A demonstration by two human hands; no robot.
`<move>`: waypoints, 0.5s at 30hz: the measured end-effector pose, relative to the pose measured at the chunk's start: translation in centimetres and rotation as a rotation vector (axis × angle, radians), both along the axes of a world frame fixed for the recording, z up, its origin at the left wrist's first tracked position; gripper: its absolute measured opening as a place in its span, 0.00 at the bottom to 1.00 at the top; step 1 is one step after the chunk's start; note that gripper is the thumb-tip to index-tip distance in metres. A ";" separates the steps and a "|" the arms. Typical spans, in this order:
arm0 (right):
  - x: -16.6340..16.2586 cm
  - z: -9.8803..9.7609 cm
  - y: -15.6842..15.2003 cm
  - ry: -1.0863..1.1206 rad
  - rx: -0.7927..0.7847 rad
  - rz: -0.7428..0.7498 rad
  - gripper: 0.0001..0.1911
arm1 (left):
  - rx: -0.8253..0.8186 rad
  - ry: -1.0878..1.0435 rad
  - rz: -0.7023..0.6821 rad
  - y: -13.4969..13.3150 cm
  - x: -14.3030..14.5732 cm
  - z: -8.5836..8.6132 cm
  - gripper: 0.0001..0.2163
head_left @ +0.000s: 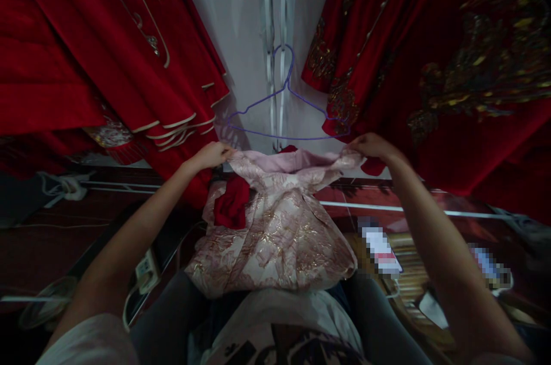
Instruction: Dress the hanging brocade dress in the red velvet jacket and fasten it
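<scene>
A pale pink brocade dress (279, 233) with a gold pattern lies spread across my lap. A red cloth piece (232, 203) rests on its left side. My left hand (215, 154) pinches the left upper corner of the dress, while my right hand (372, 146) grips the right upper corner. Between them the top edge is stretched, showing the plain pink lining. Just beyond this edge, a purple wire hanger (289, 89) hangs by its hook on a metal upright, with nothing on it.
Red embroidered garments hang at left (163, 78) and right (465, 66). A lit phone (381, 250) with a cable lies on a slatted wooden surface (413, 273) at my right. A power strip (147, 270) is by my left leg. A metal bar (387, 208) runs low behind the dress.
</scene>
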State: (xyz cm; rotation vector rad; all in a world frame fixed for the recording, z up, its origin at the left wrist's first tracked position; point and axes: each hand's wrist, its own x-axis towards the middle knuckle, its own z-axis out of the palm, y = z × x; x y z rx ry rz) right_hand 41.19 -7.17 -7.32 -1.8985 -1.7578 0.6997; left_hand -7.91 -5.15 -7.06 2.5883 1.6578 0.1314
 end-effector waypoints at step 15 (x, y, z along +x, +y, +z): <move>-4.2 5.5 0.3 -0.442 0.752 0.097 0.13 | 0.226 -0.300 -0.487 2.1 13.1 -2.5 0.11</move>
